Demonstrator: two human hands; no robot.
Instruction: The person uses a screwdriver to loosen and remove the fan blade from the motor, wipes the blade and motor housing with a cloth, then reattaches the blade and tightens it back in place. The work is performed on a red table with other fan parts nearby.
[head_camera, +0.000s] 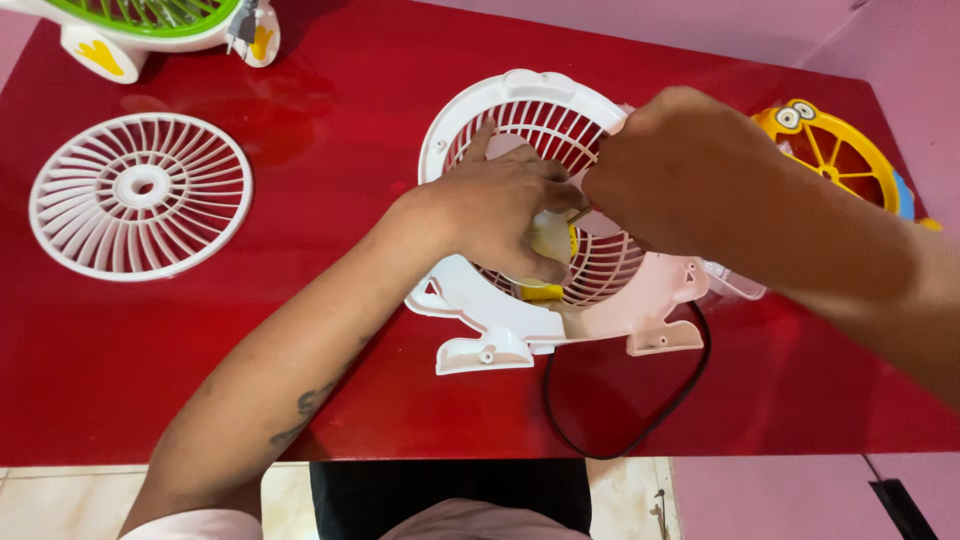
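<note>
**Both hands at the middle of a white fan housing**

Head view: a white plastic fan housing with a round ribbed grille and two moulded feet (560, 325) lies flat near the middle of the glossy red counter (120, 360), close to its near edge. The left hand (500, 215) rests on the grille, its fingers (560, 180) curled together around a small pale yellow motor part (553, 240) at the grille's centre. The right hand (670, 165) comes in from the right and meets the left just above that part; its fingers are bunched tight, but whether they pinch anything cannot be told, since the hand hides them. A thin black cable (640, 425) loops from under the housing toward the counter's near edge.

Well apart on the left lies a loose white round plastic grille with radial ribs (140, 195). At the far left corner stands a white fan body with a green grille and yellow marks (160, 25). On the right, partly behind the right forearm, lies an orange-yellow round fan frame with cartoon eyes (835, 150).
</note>
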